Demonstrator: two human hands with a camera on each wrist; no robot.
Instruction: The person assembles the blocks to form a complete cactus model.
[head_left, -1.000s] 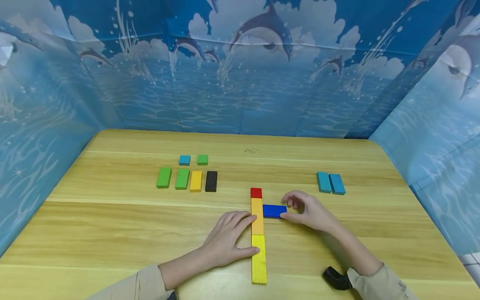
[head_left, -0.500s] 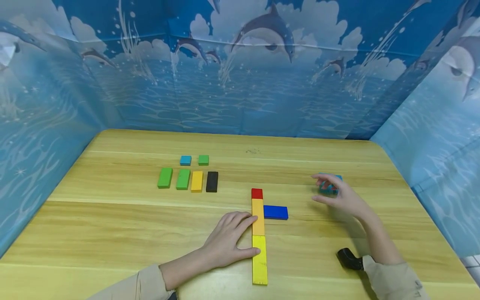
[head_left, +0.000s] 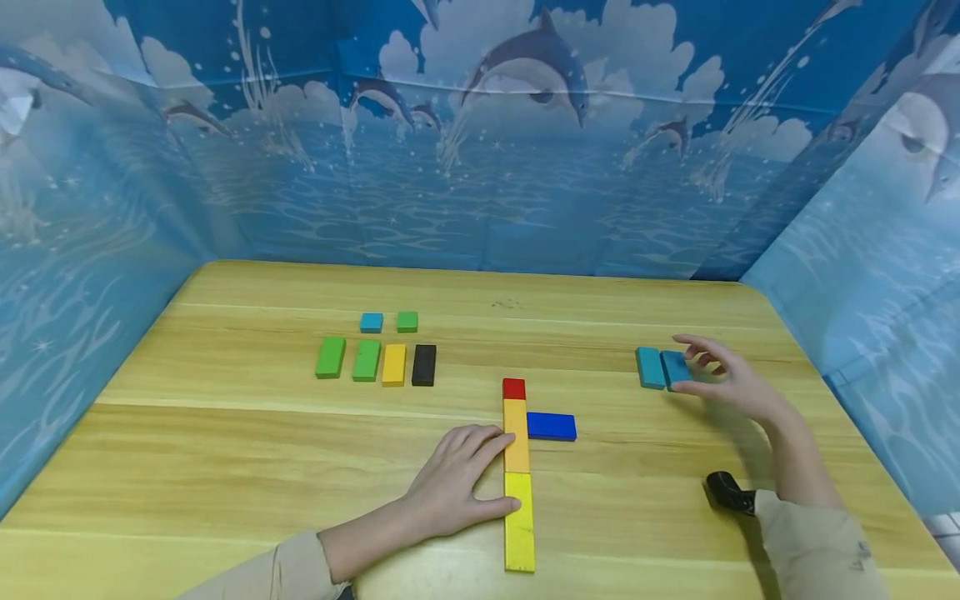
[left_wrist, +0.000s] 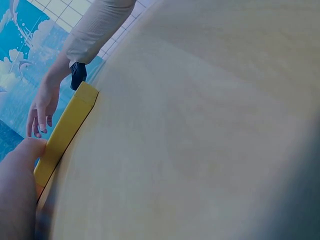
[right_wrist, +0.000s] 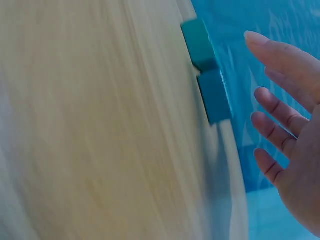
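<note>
My left hand [head_left: 459, 479] rests with its index finger on the orange block [head_left: 515, 446] and its thumb on the long yellow block [head_left: 519, 537]. Those two lie end to end, with a red block [head_left: 513, 389] at the far end. A dark blue block [head_left: 551, 427] sticks out to the right from the orange one. My right hand [head_left: 731, 383], fingers apart, hovers at the right-hand block [head_left: 675, 369] of a teal-blue pair; the right wrist view shows nothing in its grasp. The other teal block [head_left: 650, 368] lies just left of it.
Back left lie two green blocks [head_left: 330, 358], an amber block [head_left: 393, 365] and a black block [head_left: 423, 365]. Behind them are a small blue block [head_left: 371, 323] and a small green block [head_left: 407, 322]. A dolphin-print curtain [head_left: 480, 167] surrounds the wooden table [head_left: 225, 467].
My right hand has let go of the dark blue block beside the orange one and moved right to the teal pair. The left hand has stayed in place.
</note>
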